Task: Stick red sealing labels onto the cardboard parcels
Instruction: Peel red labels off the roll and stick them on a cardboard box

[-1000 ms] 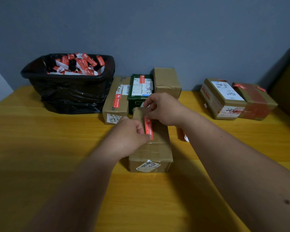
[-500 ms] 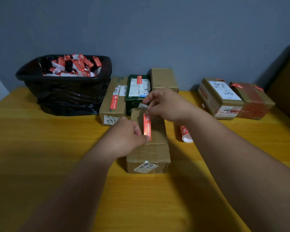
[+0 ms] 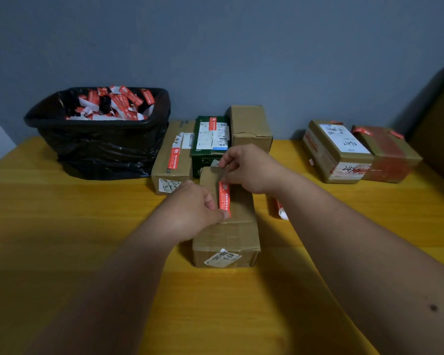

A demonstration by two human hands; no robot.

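Observation:
A long brown cardboard parcel (image 3: 237, 231) lies on the yellow table (image 3: 62, 226) in front of me. A red sealing label (image 3: 224, 197) runs lengthwise along its top. My left hand (image 3: 190, 211) pinches the label's near end with thumb and forefinger. My right hand (image 3: 249, 167) holds the label's far end at the parcel's back edge. Whether the label lies flat on the cardboard I cannot tell.
A black bin (image 3: 100, 134) lined with a bag and full of label backings stands at back left. Three parcels (image 3: 174, 160) sit behind the one I hold, two more (image 3: 338, 152) at right. A small roll of red labels (image 3: 280, 210) lies beside my right forearm.
Both hands have stayed on the label's two ends over the parcel; the label now lies a little straighter along the top. My view shifted slightly.

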